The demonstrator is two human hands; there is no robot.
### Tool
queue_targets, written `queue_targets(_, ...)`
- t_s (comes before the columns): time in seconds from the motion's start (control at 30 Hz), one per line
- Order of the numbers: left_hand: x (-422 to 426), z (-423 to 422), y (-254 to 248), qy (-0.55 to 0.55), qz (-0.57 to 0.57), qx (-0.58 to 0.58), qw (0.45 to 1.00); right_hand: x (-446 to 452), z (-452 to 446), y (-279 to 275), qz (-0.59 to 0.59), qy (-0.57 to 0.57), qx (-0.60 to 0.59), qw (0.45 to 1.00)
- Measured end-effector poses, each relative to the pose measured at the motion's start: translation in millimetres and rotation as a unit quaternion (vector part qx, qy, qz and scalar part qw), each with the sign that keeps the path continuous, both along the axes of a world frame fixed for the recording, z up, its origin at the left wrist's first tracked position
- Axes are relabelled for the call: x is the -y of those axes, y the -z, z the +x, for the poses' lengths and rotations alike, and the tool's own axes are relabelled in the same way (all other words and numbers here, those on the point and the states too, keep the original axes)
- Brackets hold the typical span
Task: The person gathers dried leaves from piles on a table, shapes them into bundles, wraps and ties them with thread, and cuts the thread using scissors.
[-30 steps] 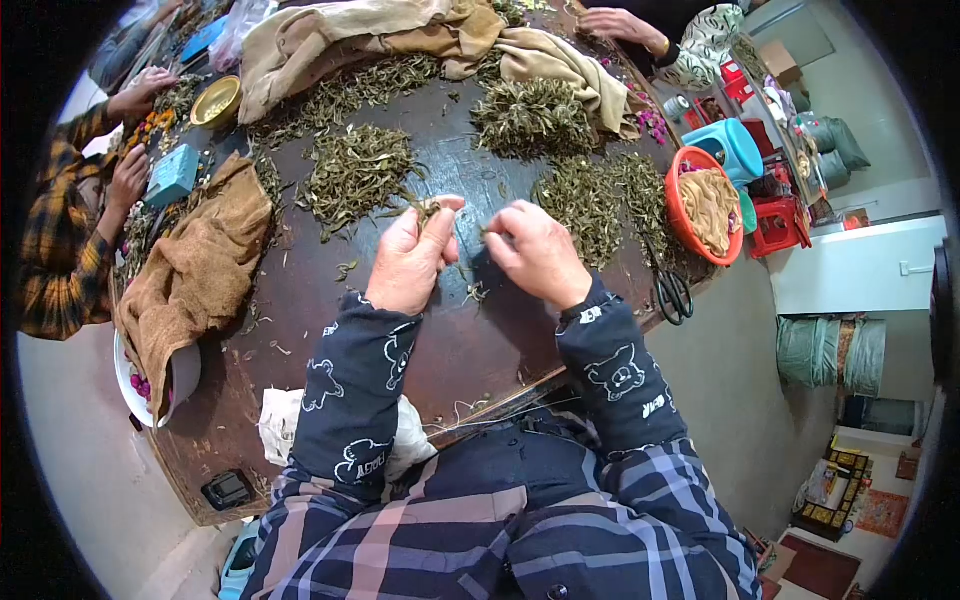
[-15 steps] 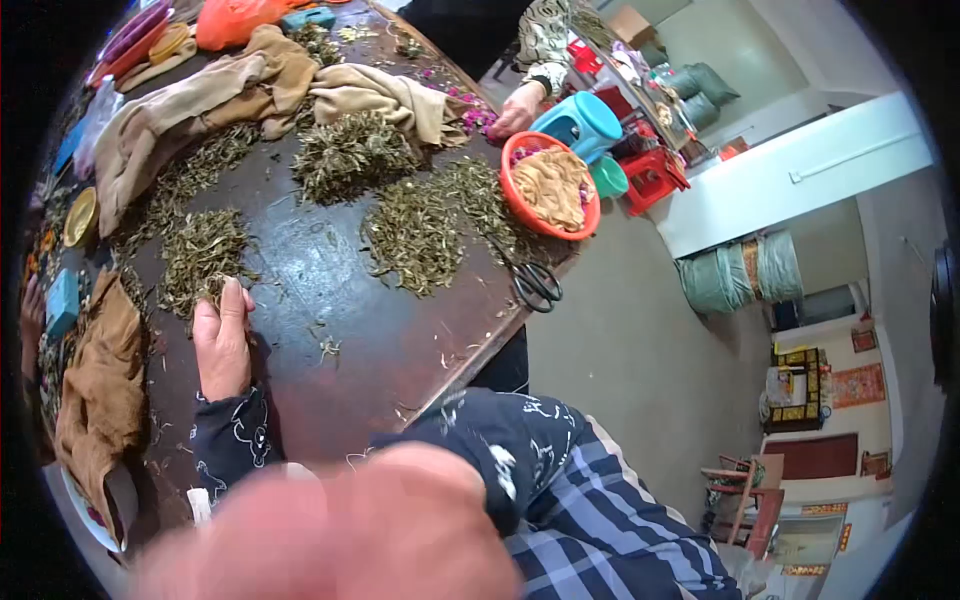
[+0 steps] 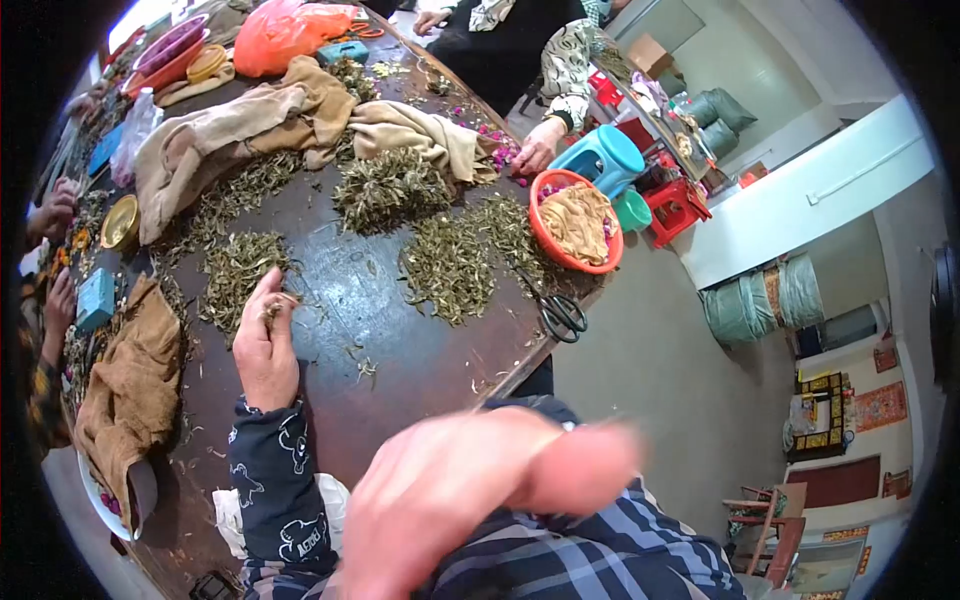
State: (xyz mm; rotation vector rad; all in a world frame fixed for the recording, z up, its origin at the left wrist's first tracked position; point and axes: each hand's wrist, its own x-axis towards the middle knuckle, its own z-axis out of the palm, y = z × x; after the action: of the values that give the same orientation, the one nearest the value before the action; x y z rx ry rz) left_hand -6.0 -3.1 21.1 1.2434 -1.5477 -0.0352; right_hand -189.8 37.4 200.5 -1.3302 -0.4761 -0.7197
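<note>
My left hand (image 3: 266, 350) is above the dark tabletop, its fingers closed on what looks like a small piece of dried plant (image 3: 271, 311). Just beyond its fingertips lies a loose pile of dried greenish-brown plant (image 3: 232, 270). My right hand (image 3: 470, 480) is raised close to the camera and smeared by motion, so its fingers cannot be made out. Further across the table are a flatter dried plant heap (image 3: 447, 275) and a taller bunch of dried plant (image 3: 392, 188).
Black-handled scissors (image 3: 563, 318) and a red basin (image 3: 540, 235) with cloth sit at the right edge, near a blue stool (image 3: 612, 155). Brown cloths (image 3: 135, 375) lie left and behind. Another person's hand (image 3: 540, 147) touches pink petals; other people's hands (image 3: 58, 300) are at left.
My left hand has lifted off the pile, and a small plant piece now shows in its fingers. My right hand has swung rightward across the view. The whole view has shifted slightly.
</note>
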Motion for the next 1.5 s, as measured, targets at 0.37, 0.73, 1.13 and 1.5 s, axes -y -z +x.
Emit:
queue_targets(0.37, -18.0, -3.2, -12.0, 0.017, 0.166, -0.507, 0.845, 12.0, -18.6, -42.6, 0.038, 0.220, -0.160, 0.962)
queue_targets(0.73, -11.0, 21.9, -2.7, 0.133, 0.113, -0.640, 0.748, 38.5, -16.7, 31.5, -0.133, 0.519, -0.289, 0.793)
queue_targets(1.13, -8.4, 62.3, 5.2, 0.010, -0.028, -0.737, 0.675, 34.9, 43.7, 223.7, -0.533, 0.434, -0.380, 0.620)
queue_targets(1.5, 5.6, 64.3, 41.3, -0.248, 0.039, -0.474, 0.844, 145.9, 18.3, 217.4, -0.510, 0.617, -0.386, 0.459)
